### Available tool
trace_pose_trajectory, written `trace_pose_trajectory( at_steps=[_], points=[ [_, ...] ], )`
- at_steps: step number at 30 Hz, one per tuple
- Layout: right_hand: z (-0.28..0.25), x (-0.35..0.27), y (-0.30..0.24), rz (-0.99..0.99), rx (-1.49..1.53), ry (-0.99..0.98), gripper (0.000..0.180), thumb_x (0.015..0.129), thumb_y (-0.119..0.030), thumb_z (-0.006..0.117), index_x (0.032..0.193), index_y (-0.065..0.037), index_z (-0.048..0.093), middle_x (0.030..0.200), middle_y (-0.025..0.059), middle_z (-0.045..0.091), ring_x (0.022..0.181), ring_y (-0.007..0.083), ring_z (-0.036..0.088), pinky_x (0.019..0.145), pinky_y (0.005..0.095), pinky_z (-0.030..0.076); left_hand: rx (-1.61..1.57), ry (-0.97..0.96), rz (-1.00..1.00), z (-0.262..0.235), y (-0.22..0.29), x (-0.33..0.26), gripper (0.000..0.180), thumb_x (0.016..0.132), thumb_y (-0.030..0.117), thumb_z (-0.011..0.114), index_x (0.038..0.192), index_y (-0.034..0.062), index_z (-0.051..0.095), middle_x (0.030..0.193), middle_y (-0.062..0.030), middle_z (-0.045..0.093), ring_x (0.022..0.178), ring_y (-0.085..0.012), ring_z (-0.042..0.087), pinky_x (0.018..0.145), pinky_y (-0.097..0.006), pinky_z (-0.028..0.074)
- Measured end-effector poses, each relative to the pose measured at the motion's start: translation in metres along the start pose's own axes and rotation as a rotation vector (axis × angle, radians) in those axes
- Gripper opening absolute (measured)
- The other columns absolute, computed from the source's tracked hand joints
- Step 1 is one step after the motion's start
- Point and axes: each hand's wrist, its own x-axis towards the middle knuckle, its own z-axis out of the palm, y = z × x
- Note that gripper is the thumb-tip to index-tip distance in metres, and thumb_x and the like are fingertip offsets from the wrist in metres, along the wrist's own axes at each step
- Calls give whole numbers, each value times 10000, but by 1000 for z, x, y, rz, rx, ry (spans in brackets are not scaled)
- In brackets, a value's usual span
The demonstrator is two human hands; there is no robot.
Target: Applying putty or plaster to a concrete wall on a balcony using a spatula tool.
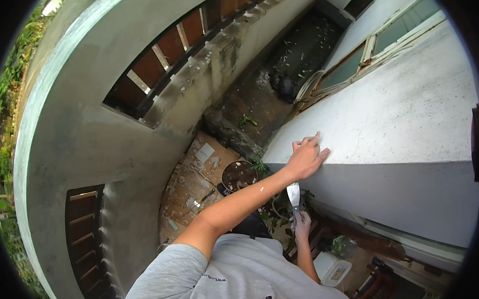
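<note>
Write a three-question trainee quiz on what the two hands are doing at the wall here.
1. True or false: the left hand rests flat on the pale wall.
2. What does the right hand hold? A) a brush B) a putty knife C) a hammer
3. Fill in: the blade of the putty knife points ____, toward the left hand.

Key: 1 true; 2 B; 3 up. The right hand's grip is closed on the handle; the left hand lies open with fingers spread.
</note>
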Motion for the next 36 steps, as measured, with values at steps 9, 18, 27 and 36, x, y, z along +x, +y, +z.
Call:
trace_pose_trajectory(
  at_steps=[9,18,27,36],
  points=[
    [-12,-16,17,-72,-53,-40,118,944,-163,512,933,-49,484,655,62,591,414,92,473,361,229,337,-79,53,358,-61,120,-24,521,950,341,457,1218,-101,513,1462,-202,353,1250,-315,390,1007,-429,256],
    [28,-30,-16,-189,-64,-127,117,941,-167,513,910,-55,504,654,54,587,412,89,464,360,220,338,-381,125,570,-80,177,23,647,859,346,632,1376,19,421,1396,-175,451,1146,-306,397,1004,-422,280],
    [26,-42,-12,-193,7,-57,130,941,-165,508,905,-40,515,666,55,590,421,86,469,362,226,338,-51,64,277,-70,115,-10,614,837,378,654,1393,197,466,1272,-78,588,936,-213,430,878,-342,279],
    [73,-47,-36,-217,-28,-221,123,942,-171,497,974,-53,518,684,40,559,432,84,472,357,235,344,-116,52,165,-68,131,-26,402,892,258,582,1267,112,598,1034,-51,656,958,-199,465,918,-357,314]
  ],
)
